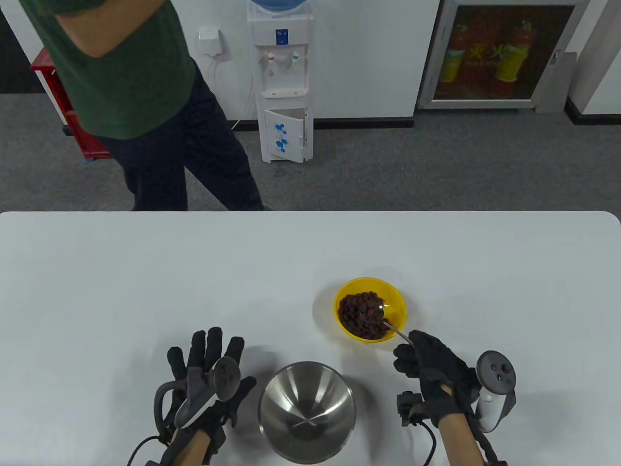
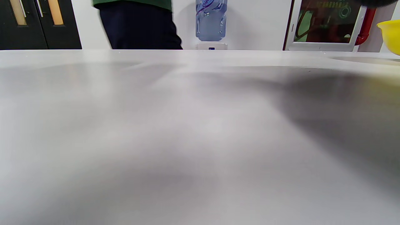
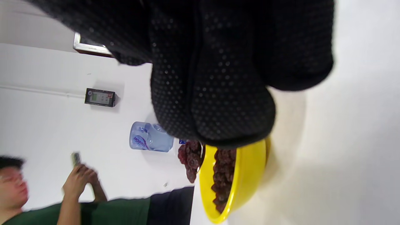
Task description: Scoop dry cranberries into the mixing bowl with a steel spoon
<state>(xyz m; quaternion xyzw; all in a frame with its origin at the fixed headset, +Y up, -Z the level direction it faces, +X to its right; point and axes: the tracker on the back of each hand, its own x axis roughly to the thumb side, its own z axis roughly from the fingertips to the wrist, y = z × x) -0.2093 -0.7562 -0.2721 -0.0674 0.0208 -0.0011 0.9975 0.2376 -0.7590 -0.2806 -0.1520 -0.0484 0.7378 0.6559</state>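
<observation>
A yellow bowl of dry cranberries stands right of the table's middle. My right hand grips the handle of a steel spoon whose bowl end lies among the cranberries. In the right wrist view the spoon's bowl carries a heap of cranberries just above the yellow bowl. An empty steel mixing bowl stands at the front, between my hands. My left hand rests flat on the table to its left, fingers spread, holding nothing.
A person in a green shirt stands beyond the far left edge of the white table. A water dispenser stands against the back wall. The left wrist view shows bare table and the yellow bowl's edge.
</observation>
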